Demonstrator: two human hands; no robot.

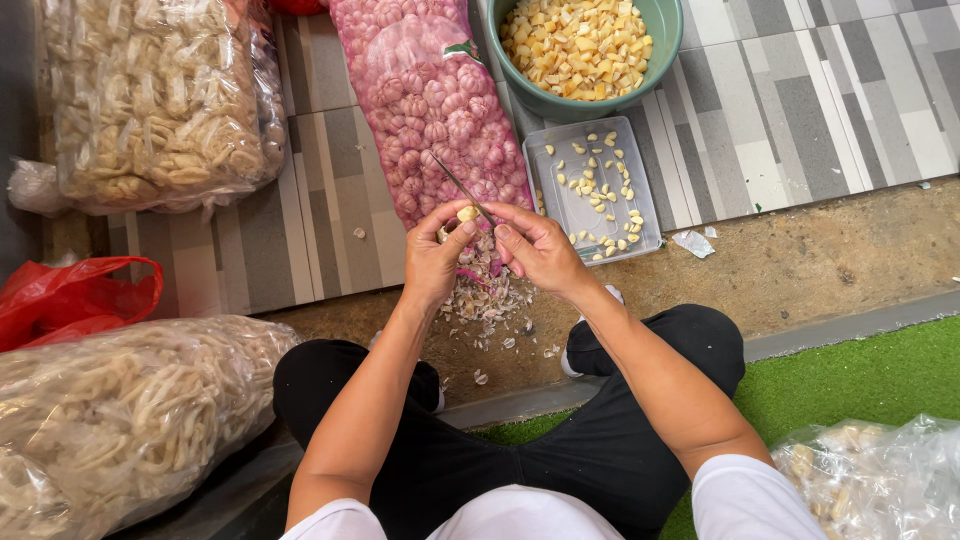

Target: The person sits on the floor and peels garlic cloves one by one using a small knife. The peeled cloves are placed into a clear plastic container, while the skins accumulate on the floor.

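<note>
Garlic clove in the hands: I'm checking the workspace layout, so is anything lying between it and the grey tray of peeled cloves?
Nothing visible does. The garlic clove sits at the fingertips of the left hand, the right hand holds the knife, and the grey tray lies just beyond the right hand, bare floor between.

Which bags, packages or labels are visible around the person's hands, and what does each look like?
Pink mesh sack of garlic bulbs, top centre, small green label.
Clear plastic bag of pale strips, top left.
Clear plastic bag of pale strips, bottom left.
Red plastic bag, left, crumpled.
Clear plastic bag, bottom right, pale contents.
</note>
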